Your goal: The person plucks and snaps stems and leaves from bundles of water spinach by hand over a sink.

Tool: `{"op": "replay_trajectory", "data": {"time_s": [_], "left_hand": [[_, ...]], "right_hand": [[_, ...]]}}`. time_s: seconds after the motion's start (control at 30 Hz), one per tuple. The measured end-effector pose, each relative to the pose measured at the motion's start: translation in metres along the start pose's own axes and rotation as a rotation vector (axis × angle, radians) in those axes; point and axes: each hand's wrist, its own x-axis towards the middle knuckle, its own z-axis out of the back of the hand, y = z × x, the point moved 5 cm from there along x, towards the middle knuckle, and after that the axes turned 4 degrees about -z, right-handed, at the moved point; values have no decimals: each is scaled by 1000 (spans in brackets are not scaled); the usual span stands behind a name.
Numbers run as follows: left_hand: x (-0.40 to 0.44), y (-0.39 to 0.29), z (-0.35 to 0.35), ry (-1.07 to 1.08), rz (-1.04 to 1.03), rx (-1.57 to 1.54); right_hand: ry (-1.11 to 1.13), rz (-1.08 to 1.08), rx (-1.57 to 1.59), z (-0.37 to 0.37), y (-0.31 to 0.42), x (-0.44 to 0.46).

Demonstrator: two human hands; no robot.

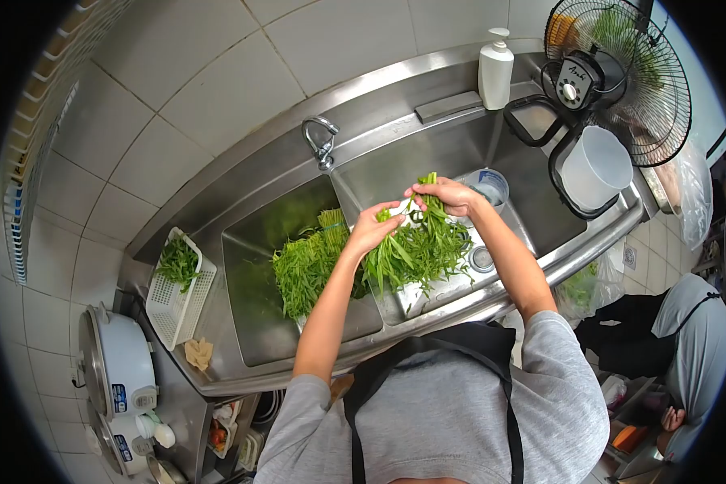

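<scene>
Over the right-hand sink basin point(387, 173), my right hand point(449, 196) grips the stems of a bunch of leafy greens point(436, 242), whose long narrow leaves hang down. My left hand point(371, 230), just beside it, pinches some of the same leafy stalks, its fingertips close to those of my right. Something white shows between my hands, but I cannot make out what it is. In the left basin point(246, 242) lies a large heap of similar greens point(302, 278), with a bundle of cut stems point(331, 222) at its top.
A faucet point(323, 145) rises behind the basins. A white basket point(187, 298) with greens stands at left. A clear round container point(490, 187) sits in the right basin. At right are a pump bottle point(494, 73), a fan point(613, 81) and a plastic tub point(597, 169). Another person point(686, 323) is nearby.
</scene>
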Motion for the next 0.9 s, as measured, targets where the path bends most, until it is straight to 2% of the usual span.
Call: {"op": "replay_trajectory", "data": {"time_s": [0.07, 0.17, 0.2, 0.3, 0.33, 0.43, 0.47, 0.5, 0.57, 0.67, 0.8, 0.9], "left_hand": [[8, 7, -2, 13, -22, 71], [7, 5, 8, -132, 41, 256], [7, 11, 12, -181, -17, 209], [5, 36, 31, -355, 6, 342], [2, 37, 35, -398, 16, 392], [-2, 21, 16, -338, -71, 422], [-13, -6, -1, -247, -44, 469], [-19, -17, -30, 22, 53, 700], [-15, 4, -49, -19, -32, 841], [-9, 31, -55, -212, -82, 962], [-8, 29, -45, -163, 26, 885], [-5, 28, -33, -117, 88, 780]], "right_hand": [[92, 15, -11, -11, 1, 1], [-55, -44, 4, -5, 1, 2], [-111, -59, -18, 9, -6, 8], [-341, -87, 94, 36, -15, 10], [-385, -34, 153, 46, -19, 13], [-509, 14, 295, 66, -31, 19], [-524, 19, 379, 67, -35, 23], [-565, 38, 401, 69, -43, 30], [-651, 92, 449, 71, -54, 44], [-749, 104, 496, 55, -58, 45], [-811, 114, 447, 49, -59, 46], [-809, 184, 233, 40, -45, 36]]}}
